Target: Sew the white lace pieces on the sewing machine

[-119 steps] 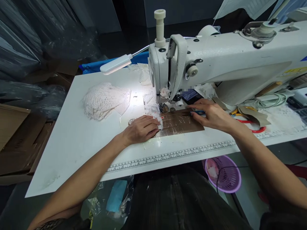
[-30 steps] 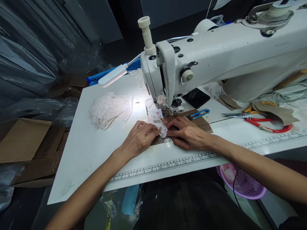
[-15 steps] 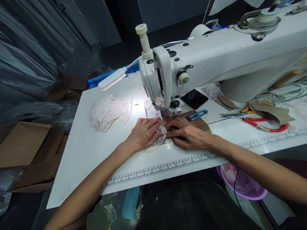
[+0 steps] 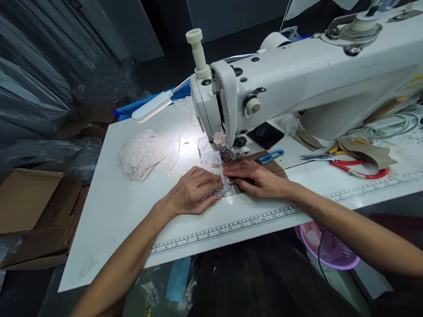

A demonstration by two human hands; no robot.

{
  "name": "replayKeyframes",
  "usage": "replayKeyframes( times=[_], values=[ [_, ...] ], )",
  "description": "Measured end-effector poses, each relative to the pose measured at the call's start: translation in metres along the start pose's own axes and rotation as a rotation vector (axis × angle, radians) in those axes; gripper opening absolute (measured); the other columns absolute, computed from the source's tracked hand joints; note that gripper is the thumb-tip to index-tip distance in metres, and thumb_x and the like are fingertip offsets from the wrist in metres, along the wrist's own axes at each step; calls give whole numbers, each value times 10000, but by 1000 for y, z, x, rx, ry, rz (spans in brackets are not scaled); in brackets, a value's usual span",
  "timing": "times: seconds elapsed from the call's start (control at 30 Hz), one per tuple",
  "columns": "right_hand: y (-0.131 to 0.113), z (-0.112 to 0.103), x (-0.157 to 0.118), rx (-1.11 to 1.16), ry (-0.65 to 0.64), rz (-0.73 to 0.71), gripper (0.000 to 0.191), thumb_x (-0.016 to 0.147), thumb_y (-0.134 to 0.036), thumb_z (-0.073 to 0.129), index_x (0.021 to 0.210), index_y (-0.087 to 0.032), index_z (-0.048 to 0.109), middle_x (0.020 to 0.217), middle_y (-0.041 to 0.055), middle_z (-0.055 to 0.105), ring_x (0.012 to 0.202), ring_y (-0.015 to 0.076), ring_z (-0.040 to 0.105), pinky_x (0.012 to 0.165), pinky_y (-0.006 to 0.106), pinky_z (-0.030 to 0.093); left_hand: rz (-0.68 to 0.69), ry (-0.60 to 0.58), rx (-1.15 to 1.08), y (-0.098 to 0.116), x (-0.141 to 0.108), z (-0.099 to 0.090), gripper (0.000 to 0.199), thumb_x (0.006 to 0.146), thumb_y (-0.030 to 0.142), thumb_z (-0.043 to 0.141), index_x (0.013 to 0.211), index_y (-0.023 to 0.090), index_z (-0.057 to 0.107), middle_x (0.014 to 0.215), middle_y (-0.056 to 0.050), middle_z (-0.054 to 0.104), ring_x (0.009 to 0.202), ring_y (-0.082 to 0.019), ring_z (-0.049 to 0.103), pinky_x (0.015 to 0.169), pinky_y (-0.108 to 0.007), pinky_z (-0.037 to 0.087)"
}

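Observation:
A small strip of white lace fabric (image 4: 226,186) lies on the sewing machine (image 4: 222,110) bed, just in front of the presser foot (image 4: 227,155). Curled over its left side, my left hand (image 4: 193,190) has its fingers and thumb on the lace, hiding part of it. My right hand (image 4: 256,177) holds the right edge near the foot, with its index finger reaching forward and the thumb lower down. Under the right hand is a brown board or plate (image 4: 280,172). The needle point is too small to make out.
A heap of white lace (image 4: 148,154) lies left of the machine under a lamp (image 4: 152,107). Blue thread snips (image 4: 271,156), a black phone (image 4: 266,135) and red-handled scissors (image 4: 360,169) are on the right. A printed ruler (image 4: 231,229) runs along the table's front edge.
My left hand has drawn back slightly toward me and left, uncovering lace by the foot. My right hand has slid forward, its fingers flatter. The view has shifted a little.

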State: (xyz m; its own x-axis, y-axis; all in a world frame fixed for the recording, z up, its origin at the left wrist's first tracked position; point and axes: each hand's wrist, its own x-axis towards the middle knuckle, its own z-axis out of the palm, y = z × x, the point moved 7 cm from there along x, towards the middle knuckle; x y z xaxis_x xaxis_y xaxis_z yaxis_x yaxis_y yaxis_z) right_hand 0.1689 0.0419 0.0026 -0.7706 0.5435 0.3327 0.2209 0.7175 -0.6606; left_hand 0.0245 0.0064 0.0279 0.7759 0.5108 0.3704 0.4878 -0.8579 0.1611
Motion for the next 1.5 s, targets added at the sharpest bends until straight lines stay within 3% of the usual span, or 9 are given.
replayKeyframes(
  times=[0.13,0.27,0.37,0.57,0.73,0.93,1.13,1.5],
  values=[
    [6,-7,0,100,94,49,478,853,-76,436,1287,-223,572,1231,76,619,1157,201,545,1018,433,434,47,48,-45,6,-1,6,142,900,195,582,1029,149,618,993,-92,688,857,-178,662,733,-363,575],
    [7,-6,-1,69,131,50,419,835,-62,446,1183,-207,629,1147,81,636,1100,204,568,988,437,459,-29,196,-55,-1,0,4,97,893,113,567,978,132,610,939,-79,681,844,-151,668,716,-319,607],
    [6,-4,-2,26,128,22,399,841,-65,441,1170,-189,628,1116,89,627,1085,207,564,973,440,468,-64,244,-79,-4,-1,2,103,886,94,567,978,124,603,943,-79,676,864,-141,671,729,-292,613],
    [1,5,1,-276,20,-20,437,872,-130,459,1288,-218,561,1125,121,559,1068,262,498,934,503,463,-19,231,-29,-1,0,2,37,856,131,595,886,143,613,929,-74,691,808,-153,670,671,-313,588],
    [-1,12,8,-447,-26,28,368,896,-179,467,1245,-222,575,1035,122,527,976,258,481,865,458,479,57,161,-10,7,1,6,64,841,114,605,892,150,621,975,-65,714,811,-161,679,708,-349,572],
    [2,9,7,-353,21,62,373,925,-209,423,1274,-190,552,1014,126,514,978,257,488,883,452,480,85,184,29,12,1,8,127,838,65,606,952,117,627,953,-65,724,942,-168,691,921,-374,572],
    [8,0,-2,-107,47,52,453,912,-136,388,1329,-234,535,1081,96,512,1035,208,532,978,433,458,60,196,9,10,1,8,108,862,82,583,947,130,631,953,-53,716,947,-169,694,904,-381,600],
    [2,-1,0,-171,25,67,442,864,-113,431,1234,-245,633,1062,100,539,1042,225,522,974,440,472,60,186,-4,8,0,8,134,869,99,599,997,137,605,992,-59,707,937,-158,693,917,-388,594]
  ],
)
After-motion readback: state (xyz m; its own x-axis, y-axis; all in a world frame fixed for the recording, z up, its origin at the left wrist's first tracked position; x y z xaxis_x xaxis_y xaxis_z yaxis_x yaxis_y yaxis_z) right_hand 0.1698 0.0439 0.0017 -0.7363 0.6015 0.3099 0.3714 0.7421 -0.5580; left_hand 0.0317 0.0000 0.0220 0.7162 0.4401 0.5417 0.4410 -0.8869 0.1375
